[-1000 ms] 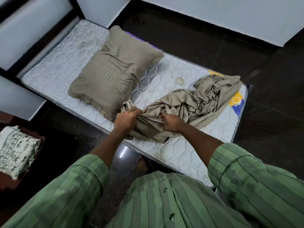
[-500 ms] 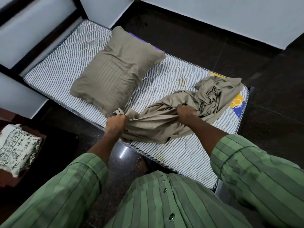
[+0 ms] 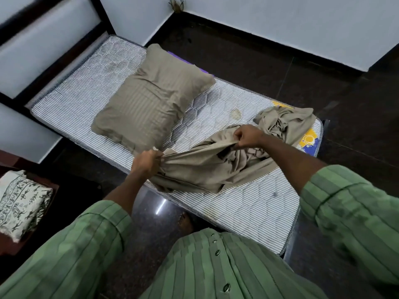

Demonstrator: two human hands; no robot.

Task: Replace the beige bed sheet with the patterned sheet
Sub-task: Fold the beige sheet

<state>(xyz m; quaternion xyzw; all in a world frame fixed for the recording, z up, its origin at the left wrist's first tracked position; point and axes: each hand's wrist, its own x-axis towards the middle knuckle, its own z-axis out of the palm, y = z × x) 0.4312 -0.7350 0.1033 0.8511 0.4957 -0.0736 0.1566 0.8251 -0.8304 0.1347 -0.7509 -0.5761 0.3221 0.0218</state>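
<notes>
The beige bed sheet (image 3: 207, 171) lies bunched on the near right part of the striped mattress (image 3: 86, 91) — its edge is gripped by the left hand (image 3: 145, 161) and pinched in the curled fingers of the right hand (image 3: 248, 137). The patterned sheet (image 3: 21, 201) is seen folded at far left — well apart from the bed

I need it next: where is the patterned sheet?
The folded white sheet with dark green print lies at the head view's lower left, on a reddish-brown wooden stand beside the bed.
</notes>
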